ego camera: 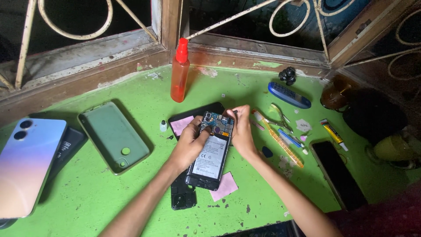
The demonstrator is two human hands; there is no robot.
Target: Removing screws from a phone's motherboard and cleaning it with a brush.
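Seen from above, a worn green table [87,193] sits below a barred window. At the centre lies an opened phone [210,153] with its back off, battery and circuit board showing. The left hand [190,142] grips its upper left edge; the right hand [241,131] pinches at the top right corner of the board. Two pink sheets [226,186] lie by the phone. An orange bottle with a red cap [180,77] stands behind. To the left lie a green phone case [114,136] and a pale blue phone back [26,166]. To the right lie a toothbrush [280,140], tweezers [280,115], a blue oblong case [289,95] and a dark phone [337,173].
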